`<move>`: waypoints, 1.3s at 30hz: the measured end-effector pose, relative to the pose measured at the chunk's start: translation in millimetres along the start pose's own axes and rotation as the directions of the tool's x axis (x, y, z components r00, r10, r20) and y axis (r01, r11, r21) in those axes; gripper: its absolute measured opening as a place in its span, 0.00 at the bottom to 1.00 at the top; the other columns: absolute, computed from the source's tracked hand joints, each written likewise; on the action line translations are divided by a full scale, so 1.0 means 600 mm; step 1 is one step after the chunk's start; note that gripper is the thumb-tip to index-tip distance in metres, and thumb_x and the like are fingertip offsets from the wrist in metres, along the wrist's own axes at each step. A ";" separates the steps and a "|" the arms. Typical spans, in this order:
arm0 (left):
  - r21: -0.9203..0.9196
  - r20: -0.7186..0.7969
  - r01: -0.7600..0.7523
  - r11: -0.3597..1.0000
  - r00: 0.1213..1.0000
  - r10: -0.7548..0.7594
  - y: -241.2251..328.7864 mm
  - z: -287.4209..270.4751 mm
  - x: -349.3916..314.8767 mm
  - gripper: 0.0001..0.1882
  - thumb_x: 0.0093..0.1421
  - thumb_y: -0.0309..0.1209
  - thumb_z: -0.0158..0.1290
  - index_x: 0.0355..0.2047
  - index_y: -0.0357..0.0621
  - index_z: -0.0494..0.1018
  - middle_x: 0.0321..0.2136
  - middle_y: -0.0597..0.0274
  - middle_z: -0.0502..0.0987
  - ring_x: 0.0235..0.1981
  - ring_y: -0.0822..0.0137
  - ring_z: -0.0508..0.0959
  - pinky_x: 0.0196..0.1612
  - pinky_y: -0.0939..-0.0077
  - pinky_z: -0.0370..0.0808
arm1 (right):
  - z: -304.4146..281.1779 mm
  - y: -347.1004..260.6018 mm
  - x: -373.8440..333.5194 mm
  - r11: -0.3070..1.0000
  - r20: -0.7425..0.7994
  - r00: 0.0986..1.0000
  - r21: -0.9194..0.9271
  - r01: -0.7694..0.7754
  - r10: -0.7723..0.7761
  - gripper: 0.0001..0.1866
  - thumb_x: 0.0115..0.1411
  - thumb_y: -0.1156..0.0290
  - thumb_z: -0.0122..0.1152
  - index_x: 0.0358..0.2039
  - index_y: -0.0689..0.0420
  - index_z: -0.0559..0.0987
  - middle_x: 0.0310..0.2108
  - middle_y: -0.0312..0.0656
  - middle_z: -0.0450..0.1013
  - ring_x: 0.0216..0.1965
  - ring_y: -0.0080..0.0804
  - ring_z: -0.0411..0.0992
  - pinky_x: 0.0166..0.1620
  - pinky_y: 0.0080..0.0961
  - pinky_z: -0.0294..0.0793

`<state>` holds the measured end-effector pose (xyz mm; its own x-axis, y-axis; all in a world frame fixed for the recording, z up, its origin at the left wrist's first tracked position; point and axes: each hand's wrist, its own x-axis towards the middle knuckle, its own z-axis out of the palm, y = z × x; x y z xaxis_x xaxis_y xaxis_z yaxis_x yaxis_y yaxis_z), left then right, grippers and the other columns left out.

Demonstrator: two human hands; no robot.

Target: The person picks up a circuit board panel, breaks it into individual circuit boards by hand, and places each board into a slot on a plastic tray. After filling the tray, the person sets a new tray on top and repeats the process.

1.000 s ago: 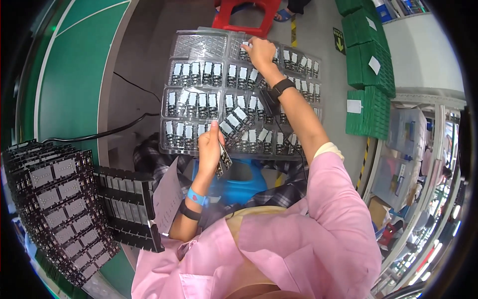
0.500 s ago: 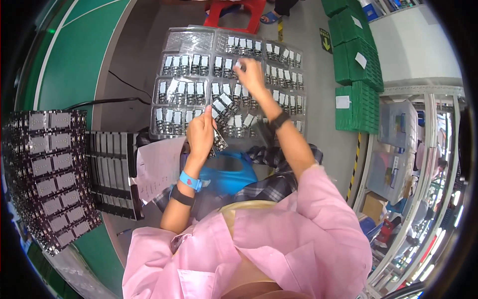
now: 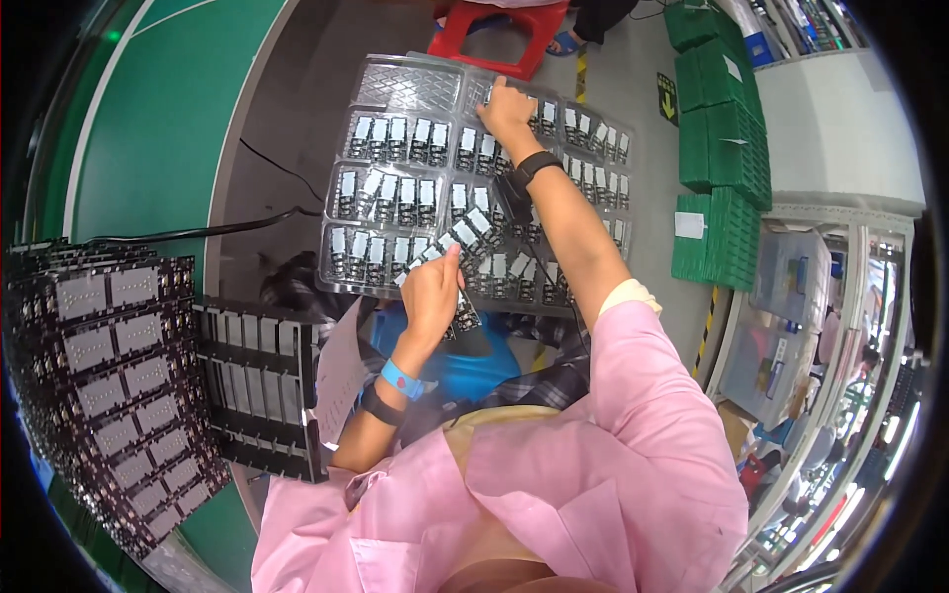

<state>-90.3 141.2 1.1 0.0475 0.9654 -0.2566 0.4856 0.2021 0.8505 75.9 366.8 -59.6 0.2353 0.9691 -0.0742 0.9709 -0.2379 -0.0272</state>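
Observation:
My left hand (image 3: 433, 296) is closed around a strip of small circuit boards (image 3: 467, 233) with white rectangles on them. One part of the strip sticks out beyond the fingertips and another below the hand, over the near part of a clear plastic tray (image 3: 405, 84). My right hand (image 3: 507, 109) reaches over a far compartment of this tray. Its fingers are curled down, and whatever they hold is hidden. Small circuit boards (image 3: 395, 136) with white rectangles stand in rows in the tray's compartments. The far left compartment shows bare, patterned plastic.
Large circuit board panels (image 3: 114, 341) stand on the left beside a black slotted rack (image 3: 257, 371) with a paper sheet (image 3: 339, 381). A red stool (image 3: 539, 49) is beyond the tray. Green crates (image 3: 720, 148) are stacked right. A black cable (image 3: 217, 229) runs from the green bench (image 3: 148, 128).
My right hand has moved farther away, from the second row to the far compartment. My left hand still holds the board strip. The view has shifted, so the tray appears farther right.

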 end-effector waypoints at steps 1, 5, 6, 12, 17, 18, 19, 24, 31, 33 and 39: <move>-0.008 0.006 0.006 1.000 1.000 -0.006 -0.002 0.002 0.001 0.29 0.57 0.45 0.34 0.07 0.40 0.65 0.04 0.58 0.62 0.09 0.62 0.64 0.17 0.71 0.58 | 0.001 -0.001 0.002 1.000 0.025 1.000 -0.005 -0.003 0.003 0.31 0.39 0.55 0.61 0.41 0.57 0.62 0.32 0.46 0.70 0.36 0.41 0.69 0.40 0.40 0.61; 0.003 0.008 -0.015 1.000 1.000 0.015 -0.012 0.005 0.002 0.29 0.58 0.45 0.33 0.07 0.40 0.65 0.05 0.58 0.62 0.09 0.60 0.65 0.17 0.70 0.59 | 0.005 -0.005 0.002 1.000 -0.069 0.998 -0.031 -0.001 -0.001 0.30 0.39 0.53 0.60 0.39 0.59 0.64 0.28 0.46 0.72 0.31 0.44 0.70 0.37 0.43 0.64; 0.005 0.009 -0.012 1.000 1.000 0.012 -0.014 0.005 0.001 0.29 0.58 0.45 0.33 0.07 0.40 0.66 0.04 0.57 0.62 0.09 0.60 0.65 0.17 0.70 0.59 | 0.006 -0.006 0.001 1.000 -0.077 0.997 0.011 -0.007 0.008 0.30 0.39 0.53 0.60 0.38 0.60 0.64 0.28 0.46 0.71 0.32 0.44 0.70 0.36 0.43 0.64; 0.004 -0.015 -0.009 1.000 1.000 0.010 -0.018 0.001 0.001 0.28 0.58 0.45 0.34 0.08 0.40 0.66 0.04 0.57 0.61 0.09 0.60 0.65 0.17 0.70 0.59 | 0.005 -0.020 -0.004 0.999 -0.112 0.994 -0.037 -0.008 0.004 0.29 0.40 0.51 0.59 0.36 0.59 0.65 0.27 0.46 0.71 0.30 0.44 0.70 0.34 0.40 0.65; 0.046 -0.035 -0.031 0.998 0.999 0.033 -0.024 -0.007 0.016 0.28 0.58 0.45 0.34 0.08 0.39 0.66 0.04 0.56 0.62 0.09 0.58 0.65 0.16 0.70 0.59 | -0.036 -0.003 -0.084 0.954 -0.357 0.934 0.272 0.127 -0.023 0.21 0.44 0.53 0.57 0.31 0.58 0.71 0.25 0.42 0.72 0.26 0.38 0.70 0.29 0.30 0.67; 0.068 -0.050 -0.034 0.997 0.998 0.037 -0.026 -0.008 0.021 0.28 0.58 0.45 0.34 0.08 0.39 0.66 0.05 0.56 0.62 0.09 0.58 0.65 0.16 0.69 0.59 | -0.045 0.006 -0.121 0.868 -0.187 0.982 0.487 0.096 -0.004 0.19 0.46 0.54 0.56 0.29 0.58 0.72 0.24 0.41 0.72 0.24 0.34 0.70 0.27 0.27 0.67; 0.088 -0.067 -0.035 0.996 0.997 0.041 -0.028 -0.007 0.026 0.28 0.58 0.45 0.34 0.08 0.39 0.66 0.05 0.55 0.63 0.09 0.58 0.65 0.16 0.69 0.59 | -0.052 0.012 -0.165 0.741 0.010 0.993 0.666 0.083 -0.120 0.18 0.47 0.56 0.55 0.30 0.58 0.73 0.23 0.38 0.71 0.24 0.29 0.69 0.26 0.24 0.67; 0.173 -0.145 -0.056 0.983 0.986 0.081 -0.031 0.000 0.036 0.28 0.58 0.45 0.34 0.09 0.38 0.66 0.06 0.53 0.64 0.10 0.57 0.66 0.16 0.69 0.59 | -0.071 0.019 -0.339 0.282 0.420 0.711 0.907 -0.313 -0.564 0.16 0.48 0.70 0.55 0.37 0.63 0.70 0.24 0.40 0.71 0.22 0.21 0.69 0.23 0.16 0.68; 0.075 -0.105 -0.001 0.997 0.994 0.009 -0.019 -0.010 0.034 0.27 0.57 0.45 0.34 0.10 0.39 0.67 0.08 0.52 0.65 0.12 0.56 0.67 0.17 0.67 0.60 | -0.098 -0.005 -0.370 0.188 0.419 0.760 0.907 -0.377 -0.496 0.19 0.46 0.78 0.55 0.40 0.66 0.66 0.22 0.42 0.71 0.19 0.21 0.68 0.21 0.15 0.68; 0.041 -0.110 0.002 0.999 0.994 0.003 -0.020 -0.013 0.041 0.27 0.57 0.45 0.35 0.10 0.38 0.66 0.07 0.52 0.65 0.11 0.58 0.66 0.16 0.70 0.59 | -0.106 -0.013 -0.369 0.285 0.439 0.751 0.897 -0.337 -0.493 0.19 0.46 0.78 0.55 0.40 0.66 0.66 0.20 0.41 0.70 0.19 0.21 0.68 0.21 0.16 0.68; -0.218 -0.354 -0.051 0.975 0.935 -0.031 -0.062 -0.051 0.076 0.24 0.59 0.43 0.33 0.16 0.38 0.65 0.09 0.62 0.65 0.11 0.72 0.63 0.16 0.77 0.58 | -0.120 0.006 -0.263 0.352 0.259 0.856 0.931 -0.098 -0.447 0.18 0.44 0.80 0.53 0.40 0.63 0.68 0.19 0.38 0.71 0.18 0.18 0.67 0.22 0.14 0.67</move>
<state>-132.7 182.5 -28.1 -0.2796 0.9545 -0.1033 0.2803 0.1840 0.9421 45.6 217.4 24.0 -0.2436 0.9192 -0.3094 0.2777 -0.2395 -0.9303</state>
